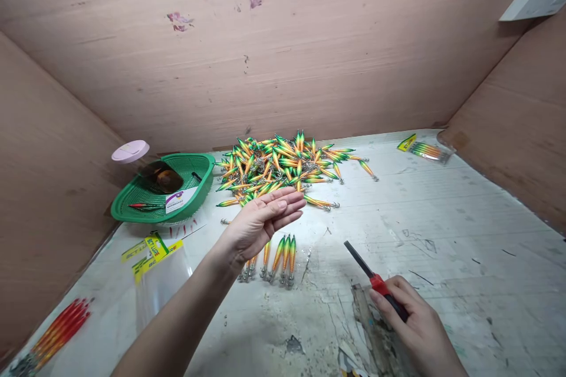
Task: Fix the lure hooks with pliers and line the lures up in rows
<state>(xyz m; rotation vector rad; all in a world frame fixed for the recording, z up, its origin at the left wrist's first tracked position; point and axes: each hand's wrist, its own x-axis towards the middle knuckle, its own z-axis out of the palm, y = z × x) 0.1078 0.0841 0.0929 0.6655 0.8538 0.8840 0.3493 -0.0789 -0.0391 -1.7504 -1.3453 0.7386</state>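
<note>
My left hand (265,218) hovers flat above the table with its fingers stretched out and its palm turned up, holding nothing. Just under it lies a short row of green-and-orange fishing lures (278,259). Beyond its fingertips sits a large heap of the same lures (283,168). My right hand (415,330) rests near the front edge, closed round a red-and-black rod-shaped tool (375,280) whose black tip points up and left.
A green plastic basket (132,203) with dark items stands at the back left, a pink lid (130,151) behind it. Clear bags with yellow header cards (152,250) lie front left, red lures (62,327) further left. A packed bag (427,150) lies back right. Brown board walls surround the worn white table.
</note>
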